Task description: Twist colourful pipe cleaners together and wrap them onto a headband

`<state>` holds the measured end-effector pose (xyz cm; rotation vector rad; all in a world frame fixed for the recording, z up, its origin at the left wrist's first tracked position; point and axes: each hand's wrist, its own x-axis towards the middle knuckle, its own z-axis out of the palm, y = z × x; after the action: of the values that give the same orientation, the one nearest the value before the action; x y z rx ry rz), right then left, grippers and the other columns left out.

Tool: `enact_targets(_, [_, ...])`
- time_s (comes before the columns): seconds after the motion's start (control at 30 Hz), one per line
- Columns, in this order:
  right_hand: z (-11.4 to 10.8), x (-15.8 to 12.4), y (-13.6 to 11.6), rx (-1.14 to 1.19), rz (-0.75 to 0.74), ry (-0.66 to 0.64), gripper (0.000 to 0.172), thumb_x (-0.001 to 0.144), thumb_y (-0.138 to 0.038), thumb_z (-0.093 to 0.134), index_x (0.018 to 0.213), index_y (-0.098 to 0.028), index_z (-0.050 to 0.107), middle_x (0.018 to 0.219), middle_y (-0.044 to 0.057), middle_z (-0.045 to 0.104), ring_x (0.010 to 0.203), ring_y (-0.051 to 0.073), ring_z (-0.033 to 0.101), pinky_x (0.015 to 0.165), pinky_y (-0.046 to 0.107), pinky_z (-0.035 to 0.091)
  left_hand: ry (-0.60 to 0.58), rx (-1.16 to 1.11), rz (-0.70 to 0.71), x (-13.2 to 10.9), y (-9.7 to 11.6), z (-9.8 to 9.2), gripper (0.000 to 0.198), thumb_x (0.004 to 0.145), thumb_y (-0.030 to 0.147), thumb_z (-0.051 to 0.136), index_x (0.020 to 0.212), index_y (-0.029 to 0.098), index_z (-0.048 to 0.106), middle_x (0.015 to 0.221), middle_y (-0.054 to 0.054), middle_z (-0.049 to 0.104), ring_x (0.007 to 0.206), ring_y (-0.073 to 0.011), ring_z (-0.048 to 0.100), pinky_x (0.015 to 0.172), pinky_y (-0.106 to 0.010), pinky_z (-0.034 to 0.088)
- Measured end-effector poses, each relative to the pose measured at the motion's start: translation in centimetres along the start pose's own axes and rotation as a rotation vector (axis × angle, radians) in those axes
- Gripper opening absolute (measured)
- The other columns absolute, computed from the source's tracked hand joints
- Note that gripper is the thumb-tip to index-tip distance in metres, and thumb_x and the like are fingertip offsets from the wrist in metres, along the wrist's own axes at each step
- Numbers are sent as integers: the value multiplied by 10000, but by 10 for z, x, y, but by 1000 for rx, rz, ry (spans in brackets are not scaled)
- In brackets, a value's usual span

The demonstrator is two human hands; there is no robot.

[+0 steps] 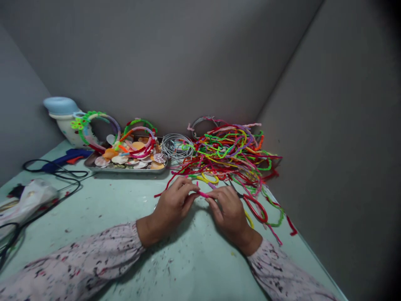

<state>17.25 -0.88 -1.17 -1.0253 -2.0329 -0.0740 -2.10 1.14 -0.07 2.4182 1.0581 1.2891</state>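
Note:
Between my two hands runs a short bright pink pipe cleaner (203, 194), with a small upright bit at its left end. My left hand (175, 200) pinches the left end between thumb and fingertips. The right end sits in the pinch of my right hand (228, 211). Just beyond the fingers lies a yellow loop (210, 179) that looks like a scissor handle. Beside my right hand rest scissors with red handles (257, 210), their dark blades partly hidden behind that hand.
A heap of coloured pipe cleaners (232, 150) lies behind my hands. Left of it are coiled grey wire (177, 146) and a metal tray (125, 170) of shells with decorated headbands (140, 144). Farther left stand a blue glue gun (64, 159), black cord (75, 184), a tilted blue-lidded cup (67, 125) and a plastic bag (34, 196).

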Motion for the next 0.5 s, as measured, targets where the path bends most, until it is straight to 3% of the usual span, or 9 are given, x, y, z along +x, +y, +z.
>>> enact_targets(0.5, [-3, 0, -1, -1, 5, -2, 79, 893, -166, 536, 938, -195, 594, 852, 55, 645, 846, 204, 544, 771, 374, 459, 13, 47, 45, 1, -5, 1, 110, 890, 213, 568, 985, 190, 617, 898, -47, 598, 861, -145, 596, 707, -253, 504])
